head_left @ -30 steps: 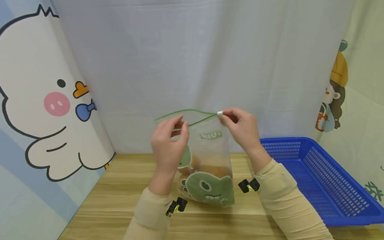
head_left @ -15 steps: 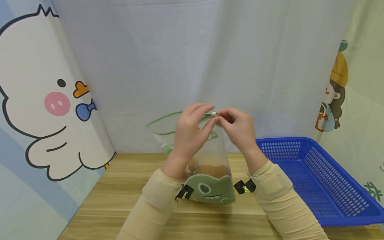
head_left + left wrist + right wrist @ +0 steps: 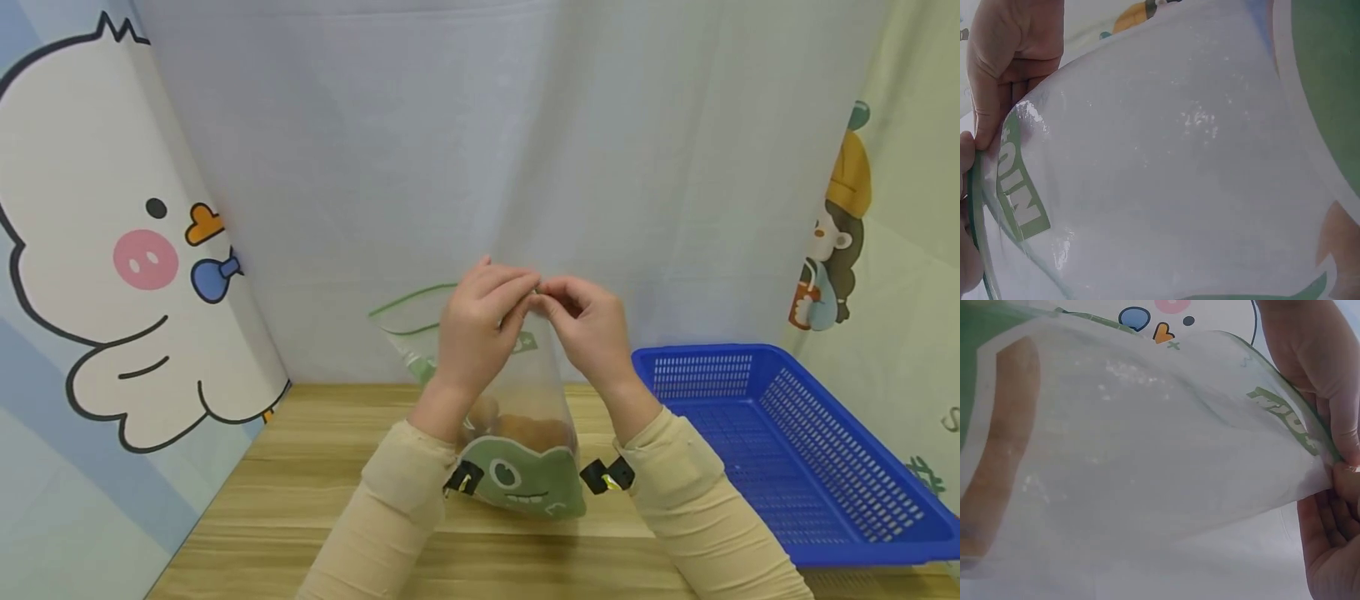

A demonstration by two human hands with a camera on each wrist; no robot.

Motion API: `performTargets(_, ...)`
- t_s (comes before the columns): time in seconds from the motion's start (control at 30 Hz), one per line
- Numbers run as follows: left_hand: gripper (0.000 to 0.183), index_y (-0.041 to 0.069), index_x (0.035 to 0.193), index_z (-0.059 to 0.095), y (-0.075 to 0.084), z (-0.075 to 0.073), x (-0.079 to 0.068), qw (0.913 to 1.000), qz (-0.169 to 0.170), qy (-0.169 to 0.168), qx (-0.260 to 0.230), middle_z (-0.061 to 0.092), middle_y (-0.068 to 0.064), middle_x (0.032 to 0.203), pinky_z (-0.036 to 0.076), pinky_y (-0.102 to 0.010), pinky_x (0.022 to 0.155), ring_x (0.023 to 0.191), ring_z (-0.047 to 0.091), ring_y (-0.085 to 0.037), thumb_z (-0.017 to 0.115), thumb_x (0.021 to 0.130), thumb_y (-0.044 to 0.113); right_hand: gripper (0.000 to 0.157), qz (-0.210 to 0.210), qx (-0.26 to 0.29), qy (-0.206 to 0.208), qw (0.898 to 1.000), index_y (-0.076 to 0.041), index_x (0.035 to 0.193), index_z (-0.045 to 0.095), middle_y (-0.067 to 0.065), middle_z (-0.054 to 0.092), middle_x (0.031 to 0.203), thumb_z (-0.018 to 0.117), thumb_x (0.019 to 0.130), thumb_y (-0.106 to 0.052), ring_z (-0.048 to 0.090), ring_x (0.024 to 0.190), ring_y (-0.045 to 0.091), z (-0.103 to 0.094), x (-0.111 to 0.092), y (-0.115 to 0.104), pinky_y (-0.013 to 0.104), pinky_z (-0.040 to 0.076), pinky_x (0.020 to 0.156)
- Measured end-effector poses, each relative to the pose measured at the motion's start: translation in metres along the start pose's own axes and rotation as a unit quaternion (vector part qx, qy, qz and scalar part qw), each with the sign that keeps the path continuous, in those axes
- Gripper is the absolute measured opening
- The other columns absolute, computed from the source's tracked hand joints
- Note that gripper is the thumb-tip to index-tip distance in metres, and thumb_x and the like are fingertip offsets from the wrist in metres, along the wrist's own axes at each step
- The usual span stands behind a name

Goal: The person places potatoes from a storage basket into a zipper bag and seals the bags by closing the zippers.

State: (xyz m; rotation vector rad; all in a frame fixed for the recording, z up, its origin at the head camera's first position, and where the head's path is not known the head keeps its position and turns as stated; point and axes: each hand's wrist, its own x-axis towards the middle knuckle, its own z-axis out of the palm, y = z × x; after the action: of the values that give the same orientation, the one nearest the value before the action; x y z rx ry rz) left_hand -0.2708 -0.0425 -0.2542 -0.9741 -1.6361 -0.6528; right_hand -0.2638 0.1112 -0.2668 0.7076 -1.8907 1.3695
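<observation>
A clear slider zip bag point(image 3: 551, 379) with a green cartoon print stands upright on the wooden table. Several brown, rounded items, perhaps bread rolls point(image 3: 534, 432), lie in its lower part. My left hand point(image 3: 480, 329) pinches the green zip edge near the top right corner. Right beside it, my right hand point(image 3: 592, 329) pinches that corner between thumb and finger. The white slider is hidden by the fingertips. Left of my hands the bag's mouth gapes. In the right wrist view the green zip strip point(image 3: 1272, 372) runs up to both hands.
A blue perforated plastic basket point(image 3: 840, 450) stands to the right on the table point(image 3: 300, 492). A pale curtain point(image 3: 375, 167) hangs behind, and cartoon-printed cloths flank it on both sides.
My left hand has moved right along the bag's top to meet the right hand, and now pinches the zip. The right hand has shifted slightly left; the slider has gone out of sight.
</observation>
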Motion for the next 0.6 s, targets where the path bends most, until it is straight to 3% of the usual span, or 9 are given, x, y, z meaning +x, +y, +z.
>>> performTargets(0.37, 0.011, 0.0, 0.096, 0.075, 0.001, 0.009, -0.007, 0.9975, 0.027, 0.045, 0.047, 0.074, -0.01, 0.086, 0.049, -0.043, 0.099, 0.08, 0.069, -0.027, 0.067, 0.09, -0.003, 0.007, 0.015, 0.015, 0.014, 1.0, 0.006, 0.094, 0.073, 0.017, 0.072, 0.086, 0.066, 0.091, 0.004, 0.065, 0.074, 0.005, 0.001, -0.003, 0.003, 0.018, 0.052, 0.066)
performTargets(0.6, 0.017, 0.0, 0.093, 0.075, 0.003, 0.011, -0.008, 0.9964, 0.023, 0.054, 0.062, 0.073, -0.01, 0.081, 0.053, -0.041, 0.093, 0.074, 0.07, -0.024, 0.063, 0.087, -0.011, 0.007, 0.023, 0.006, 0.015, 1.0, 0.005, 0.092, 0.071, 0.016, 0.072, 0.086, 0.065, 0.093, 0.003, 0.069, 0.077, 0.019, 0.001, -0.004, 0.004, 0.019, 0.052, 0.067)
